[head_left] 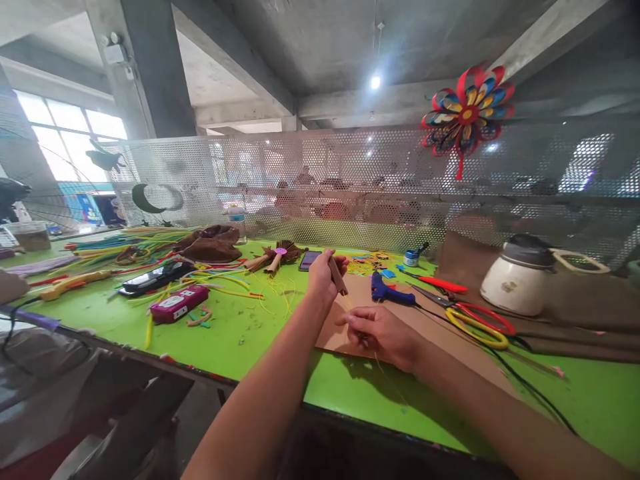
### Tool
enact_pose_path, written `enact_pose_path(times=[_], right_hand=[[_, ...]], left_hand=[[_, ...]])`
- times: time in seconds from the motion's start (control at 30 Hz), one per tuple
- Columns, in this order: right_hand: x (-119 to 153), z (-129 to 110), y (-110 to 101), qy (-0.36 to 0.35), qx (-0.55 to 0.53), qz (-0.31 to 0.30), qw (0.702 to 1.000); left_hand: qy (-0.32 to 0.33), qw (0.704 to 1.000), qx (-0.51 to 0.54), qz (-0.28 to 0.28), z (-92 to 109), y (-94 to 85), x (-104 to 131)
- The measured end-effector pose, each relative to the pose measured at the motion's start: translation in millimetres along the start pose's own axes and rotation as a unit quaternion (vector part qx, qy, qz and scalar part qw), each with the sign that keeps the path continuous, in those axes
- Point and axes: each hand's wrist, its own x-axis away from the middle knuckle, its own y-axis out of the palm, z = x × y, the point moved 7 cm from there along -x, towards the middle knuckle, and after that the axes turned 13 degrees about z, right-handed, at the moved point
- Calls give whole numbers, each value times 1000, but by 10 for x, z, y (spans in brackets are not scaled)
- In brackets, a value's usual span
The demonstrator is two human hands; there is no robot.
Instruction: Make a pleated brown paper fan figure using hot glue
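My left hand (pixel 323 277) is closed around a small brown roll (pixel 339 275), held tilted above the table. From the roll's lower end a thin yellow strand (pixel 347 301) runs down to my right hand (pixel 383 333), whose thumb and finger pinch it. A loose end of the strand hangs below that hand. Both hands are over a tan cardboard sheet (pixel 330 335). Beyond my left hand lie similar brown rolled pieces (pixel 274 261), one with a purple round bit on it, and a phone (pixel 310 260).
Right of my hands are a blue glue gun (pixel 393 291), scissors (pixel 477 328), a small jar (pixel 411 257) and a white container (pixel 517 275). To the left lie a magenta power strip (pixel 179 305), a black case (pixel 155 277) and colored strips. Another person's hand (pixel 13 288) shows far left.
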Motion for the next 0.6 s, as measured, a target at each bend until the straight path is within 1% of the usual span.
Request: enact_pose_path(times=[0.07,0.1,0.13,0.2,0.27,0.3,0.33,0.4,0.47,0.53,0.6], right_hand=[[-23,-24,-63,-42,68,34,996],[-29,-56,-94,-71,110,55,990],[-22,-114,-117,-111,153,78,979],[46,-288,-106,-222,227,112,942],[172,-457,-25,-330,266,119,898],[233,-512,26,-365,267,107,885],[283,-545,76,-388,260,89,880],[341,-558,163,-401,227,33,887],[341,-523,198,-381,197,-5,903],[299,-460,183,-342,192,-6,920],[263,-406,151,-311,204,19,928]], left_hand=[[-11,1000,6,10,9,-29,-32],[-17,1000,9,16,14,-44,-46],[-23,999,13,23,17,-61,-59],[-39,998,19,36,18,-94,-79],[-60,997,24,48,0,-126,-96],[-72,996,24,53,-17,-141,-105],[-86,994,25,57,-40,-156,-114],[-111,991,26,64,-92,-184,-135],[-129,989,30,72,-142,-213,-161],[-138,986,34,82,-176,-243,-189],[-135,986,40,94,-191,-275,-218]])
